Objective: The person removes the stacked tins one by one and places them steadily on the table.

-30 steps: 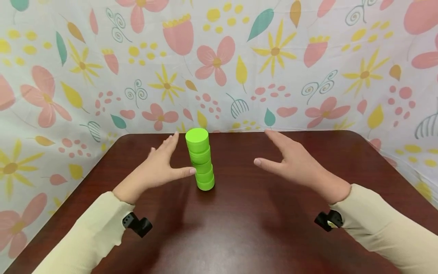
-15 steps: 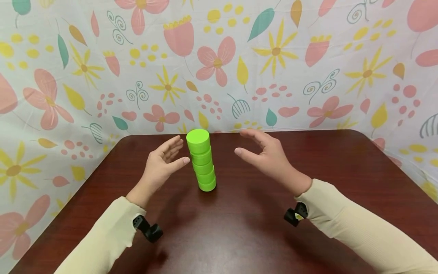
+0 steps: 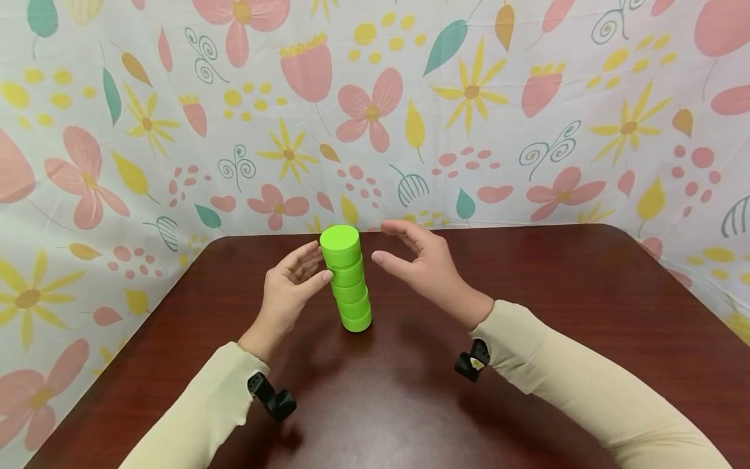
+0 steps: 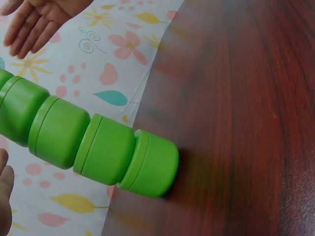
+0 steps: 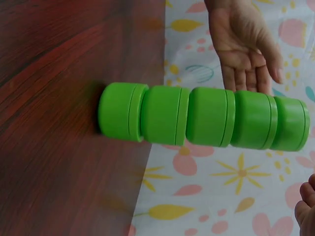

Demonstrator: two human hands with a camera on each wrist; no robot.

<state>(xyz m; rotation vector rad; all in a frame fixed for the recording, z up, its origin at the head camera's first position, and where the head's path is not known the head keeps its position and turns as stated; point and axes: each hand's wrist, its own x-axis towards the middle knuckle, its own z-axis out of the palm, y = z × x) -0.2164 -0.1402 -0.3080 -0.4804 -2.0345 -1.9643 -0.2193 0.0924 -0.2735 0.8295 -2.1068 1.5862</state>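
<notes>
A tower of several bright green lidded round jars (image 3: 349, 291) stands upright on the dark table, slightly uneven where the jars meet. The right wrist view shows the stacked jars (image 5: 209, 116) whole, lids facing up the tower. On its left side is my left hand (image 3: 287, 293), fingers relaxed, fingertips and thumb right at the upper jars. My right hand (image 3: 424, 267) hovers to the right, thumb and fingers spread apart, with a gap between it and the tower. Neither hand grips anything. In the left wrist view the tower's top is cut off.
The reddish-brown wooden table (image 3: 562, 312) has rounded back corners. Right behind it hangs a white cloth (image 3: 492, 150) printed with flowers and leaves. A black wrist camera (image 3: 272, 397) is strapped to the left sleeve, another black camera (image 3: 472, 360) to the right.
Both hands have come inward toward the green tower, the right hand travelling farther leftward. My left fingers have relaxed from a wider spread. The jars have stayed in place.
</notes>
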